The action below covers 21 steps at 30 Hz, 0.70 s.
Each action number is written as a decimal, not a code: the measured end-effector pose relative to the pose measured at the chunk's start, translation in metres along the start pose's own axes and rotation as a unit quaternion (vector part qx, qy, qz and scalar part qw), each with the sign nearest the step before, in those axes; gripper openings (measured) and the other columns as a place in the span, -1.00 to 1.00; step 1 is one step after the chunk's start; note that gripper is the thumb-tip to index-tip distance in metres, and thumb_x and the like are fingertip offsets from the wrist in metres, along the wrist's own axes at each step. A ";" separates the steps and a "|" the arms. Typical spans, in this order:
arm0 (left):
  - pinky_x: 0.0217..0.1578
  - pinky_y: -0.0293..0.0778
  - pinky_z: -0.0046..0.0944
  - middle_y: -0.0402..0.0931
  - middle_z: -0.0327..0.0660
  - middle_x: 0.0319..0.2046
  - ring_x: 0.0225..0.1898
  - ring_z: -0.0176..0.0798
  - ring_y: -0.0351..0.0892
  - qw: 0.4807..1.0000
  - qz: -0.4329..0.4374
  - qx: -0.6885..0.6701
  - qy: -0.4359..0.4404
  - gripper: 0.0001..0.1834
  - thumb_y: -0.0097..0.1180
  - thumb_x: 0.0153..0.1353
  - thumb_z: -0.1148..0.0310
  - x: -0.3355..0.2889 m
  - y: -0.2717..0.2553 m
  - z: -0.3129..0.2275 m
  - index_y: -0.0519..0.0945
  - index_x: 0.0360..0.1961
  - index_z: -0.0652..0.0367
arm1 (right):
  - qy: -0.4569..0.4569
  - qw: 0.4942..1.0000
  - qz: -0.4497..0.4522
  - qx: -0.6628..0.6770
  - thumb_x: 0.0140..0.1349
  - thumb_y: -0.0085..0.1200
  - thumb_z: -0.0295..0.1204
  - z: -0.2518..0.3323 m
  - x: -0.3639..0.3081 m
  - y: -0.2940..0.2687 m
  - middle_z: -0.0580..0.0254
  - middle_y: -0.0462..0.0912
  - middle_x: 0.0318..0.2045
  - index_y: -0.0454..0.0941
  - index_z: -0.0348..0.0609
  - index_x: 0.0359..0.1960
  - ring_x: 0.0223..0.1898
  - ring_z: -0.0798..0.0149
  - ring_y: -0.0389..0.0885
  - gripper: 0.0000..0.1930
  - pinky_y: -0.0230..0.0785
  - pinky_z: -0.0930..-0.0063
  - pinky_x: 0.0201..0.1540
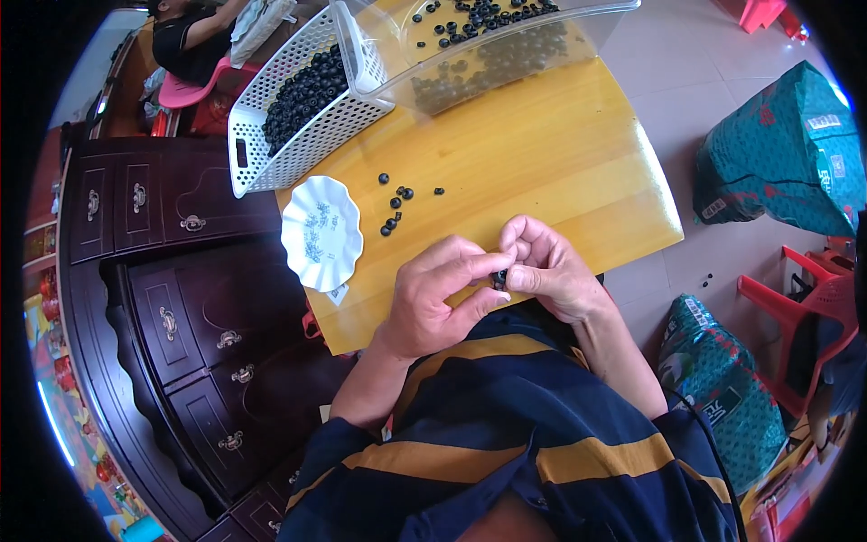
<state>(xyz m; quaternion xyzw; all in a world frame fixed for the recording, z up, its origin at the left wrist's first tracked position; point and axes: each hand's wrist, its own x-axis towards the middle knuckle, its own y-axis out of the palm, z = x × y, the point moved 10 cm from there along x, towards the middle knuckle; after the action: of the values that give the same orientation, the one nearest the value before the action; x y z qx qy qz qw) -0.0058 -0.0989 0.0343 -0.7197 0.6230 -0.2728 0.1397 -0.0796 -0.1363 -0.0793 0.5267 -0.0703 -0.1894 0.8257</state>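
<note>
Close to my body, over the near edge of the wooden table, both hands meet around a small black round part. My left hand pinches it between thumb and fingers. From the other side, my right hand has its thumb and fingertips closed against the same part. Its finer shape is partly hidden by the fingertips. Several loose small black parts lie on the tabletop beyond my left hand. A white dish with a wavy rim stands at the table's left edge.
A white perforated basket full of black parts stands at the far left; beside it a clear plastic bin holds more. Dark drawers flank the left. Teal sacks and a red stool are right. Another person sits far left.
</note>
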 end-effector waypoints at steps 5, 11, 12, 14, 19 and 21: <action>-0.41 0.47 -0.36 0.55 -0.21 -0.41 -0.45 -0.30 0.57 1.000 0.001 0.011 0.015 -0.72 0.45 0.07 0.48 -0.001 0.002 -0.001 0.70 -0.17 0.25 | -0.006 1.000 -0.012 -0.003 0.15 0.45 -0.45 -0.003 0.000 -0.005 0.35 0.70 -0.29 0.45 -0.11 -0.05 -0.27 0.49 0.65 -0.58 0.47 0.65 -0.21; -0.42 0.46 -0.34 0.55 -0.19 -0.43 -0.47 -0.26 0.56 0.999 -0.012 0.031 0.032 -0.77 0.43 0.09 0.50 0.000 -0.002 -0.002 0.68 -0.22 0.23 | -0.013 1.000 -0.011 -0.011 0.16 0.45 -0.42 0.003 0.001 -0.001 0.32 0.72 -0.27 0.45 -0.12 -0.04 -0.25 0.49 0.66 -0.56 0.47 0.64 -0.19; -0.42 0.46 -0.34 0.55 -0.19 -0.43 -0.47 -0.26 0.56 0.999 -0.013 0.033 0.032 -0.77 0.43 0.09 0.50 0.000 -0.002 -0.003 0.68 -0.22 0.23 | -0.007 1.000 -0.015 -0.005 0.16 0.45 -0.40 0.003 0.002 0.000 0.32 0.72 -0.26 0.44 -0.13 -0.03 -0.24 0.49 0.66 -0.56 0.47 0.62 -0.17; -0.42 0.47 -0.32 0.55 -0.18 -0.43 -0.46 -0.23 0.57 0.998 -0.025 0.033 0.037 -0.77 0.43 0.09 0.50 0.001 -0.007 -0.006 0.67 -0.22 0.23 | -0.021 1.000 -0.016 -0.002 0.18 0.44 -0.38 0.004 0.003 0.000 0.31 0.72 -0.26 0.44 -0.13 -0.02 -0.23 0.48 0.66 -0.57 0.47 0.61 -0.14; -0.41 0.48 -0.28 0.56 -0.15 -0.42 -0.44 -0.17 0.59 0.998 -0.031 0.055 0.027 -0.76 0.40 0.08 0.53 0.003 -0.014 -0.007 0.66 -0.21 0.23 | -0.039 0.999 -0.027 -0.013 0.28 0.30 -0.47 0.008 0.003 -0.006 0.25 0.69 -0.23 0.46 -0.13 -0.05 -0.17 0.40 0.64 -0.71 0.44 0.48 0.00; -0.40 0.48 -0.26 0.56 -0.12 -0.41 -0.43 -0.13 0.59 0.997 -0.027 0.070 0.022 -0.74 0.39 0.06 0.55 0.000 -0.018 0.000 0.65 -0.19 0.22 | -0.068 0.994 -0.086 0.020 0.28 0.31 -0.45 0.012 0.000 -0.019 0.24 0.67 -0.25 0.46 -0.13 -0.06 -0.21 0.37 0.64 -0.71 0.44 0.49 -0.01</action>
<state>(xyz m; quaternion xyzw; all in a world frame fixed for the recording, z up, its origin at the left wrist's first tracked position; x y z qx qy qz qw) 0.0093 -0.0955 0.0440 -0.7185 0.5859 -0.3348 0.1686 -0.0878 -0.1541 -0.0913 0.5333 -0.0843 -0.2939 0.7887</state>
